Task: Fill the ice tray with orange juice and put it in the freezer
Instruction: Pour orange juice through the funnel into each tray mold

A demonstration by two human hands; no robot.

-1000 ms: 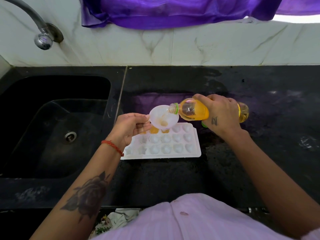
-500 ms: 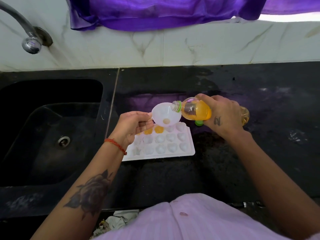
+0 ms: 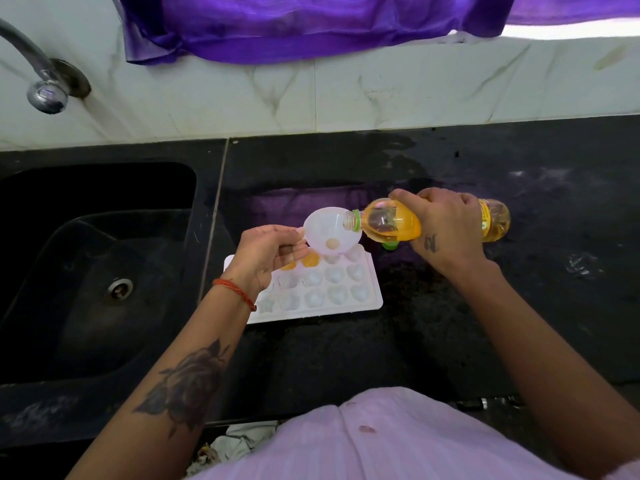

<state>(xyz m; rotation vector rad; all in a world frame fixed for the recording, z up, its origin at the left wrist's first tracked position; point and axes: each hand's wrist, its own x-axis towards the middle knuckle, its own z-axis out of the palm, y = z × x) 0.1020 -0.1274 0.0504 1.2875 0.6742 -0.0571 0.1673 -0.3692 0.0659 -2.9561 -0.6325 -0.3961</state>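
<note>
A white ice tray lies on the black counter, just right of the sink. Two cells in its far row hold orange juice; the others look pale. My left hand holds a white funnel over the tray's far row. My right hand grips an orange juice bottle, tipped on its side with its open neck at the funnel's rim. A green cap lies on the counter under the bottle.
A black sink with a steel drain fills the left, with a steel tap above it. A white marble wall runs behind the counter, and purple cloth hangs over it.
The funnel has lifted slightly and the juice in it has drained to a small spot. The bottle stays tipped at the funnel. The head camera has shifted, so the scene sits further left.
</note>
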